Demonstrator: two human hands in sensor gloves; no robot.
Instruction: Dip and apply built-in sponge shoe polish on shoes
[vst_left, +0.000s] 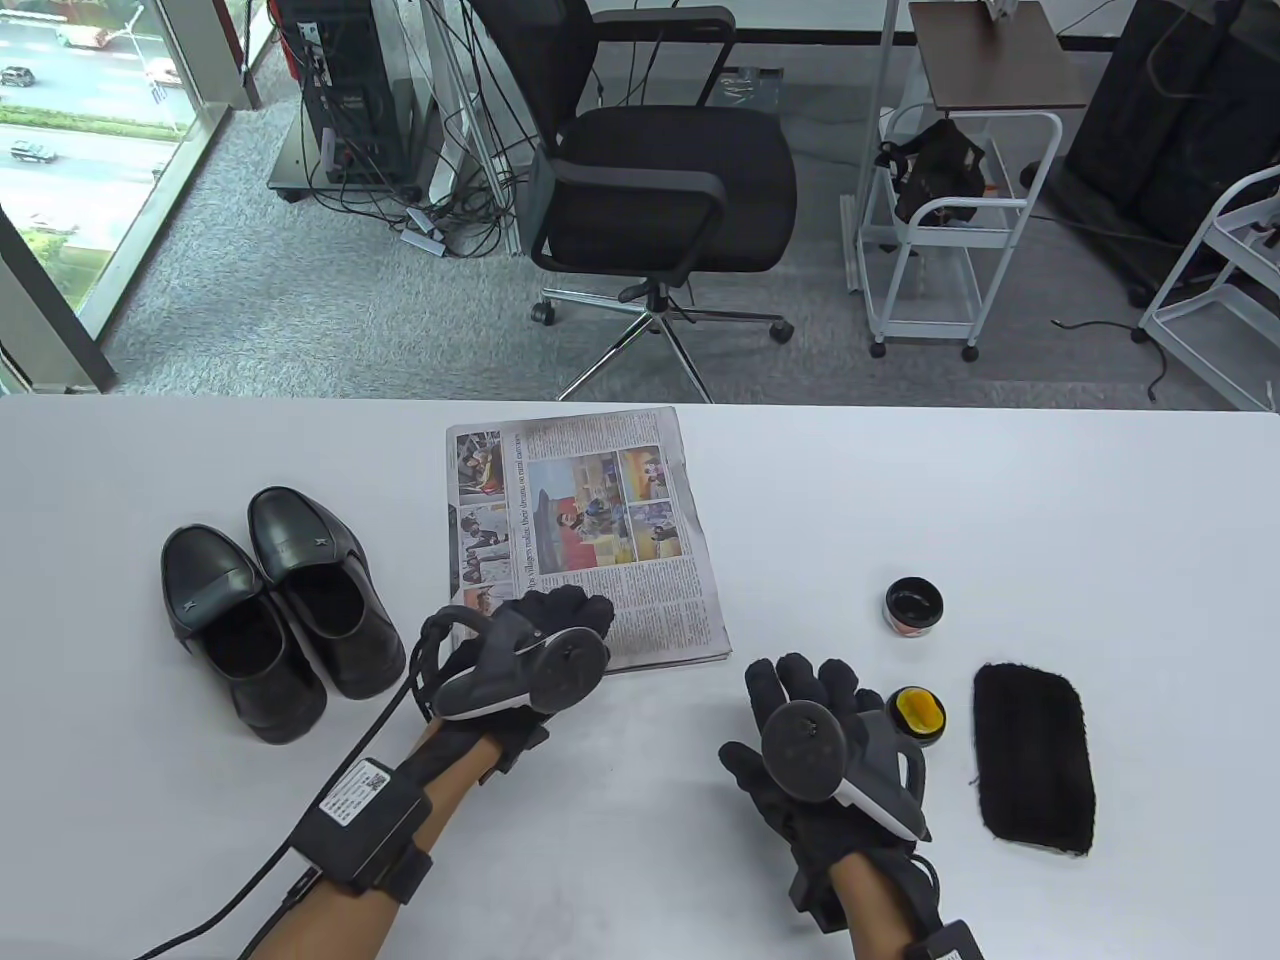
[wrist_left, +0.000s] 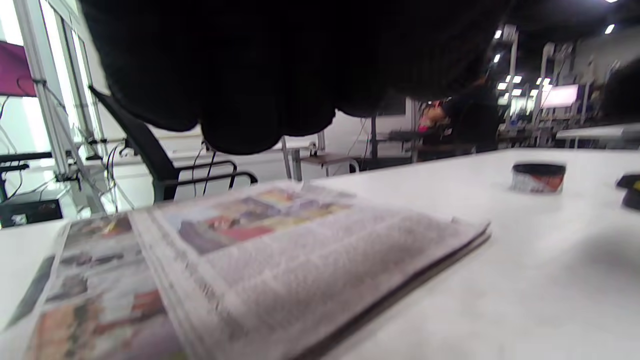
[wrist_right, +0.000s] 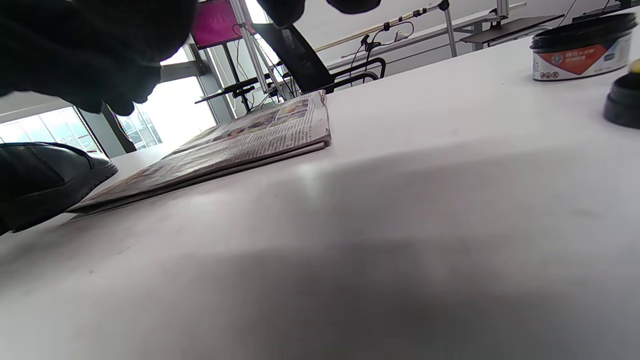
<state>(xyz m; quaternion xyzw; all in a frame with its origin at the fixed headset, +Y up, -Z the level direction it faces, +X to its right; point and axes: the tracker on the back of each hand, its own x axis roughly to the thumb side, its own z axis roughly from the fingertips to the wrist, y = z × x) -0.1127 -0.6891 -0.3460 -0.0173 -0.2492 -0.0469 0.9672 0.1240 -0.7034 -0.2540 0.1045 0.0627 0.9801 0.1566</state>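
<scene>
Black loafers (vst_left: 280, 610) sit left of the left hand (vst_left: 540, 650), whose loose fingers hover over the newspaper (vst_left: 585, 540), holding nothing. Beside the spread, empty right hand (vst_left: 810, 730) lies the sponge lid (vst_left: 918, 713); beyond it, the polish tin (vst_left: 913, 605). Judged: setup; next, grasp the lid.

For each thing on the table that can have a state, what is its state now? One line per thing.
Polish tin: open, upright, dark polish showing.
Lid with yellow sponge: off the tin, sponge up.
Newspaper: folded, flat.
Shoes: paired, upright, beside the newspaper.
Black cloth: flat, untouched.
Left hand: over the newspaper's corner, grip unclear.
Right hand: open, holds nothing.
</scene>
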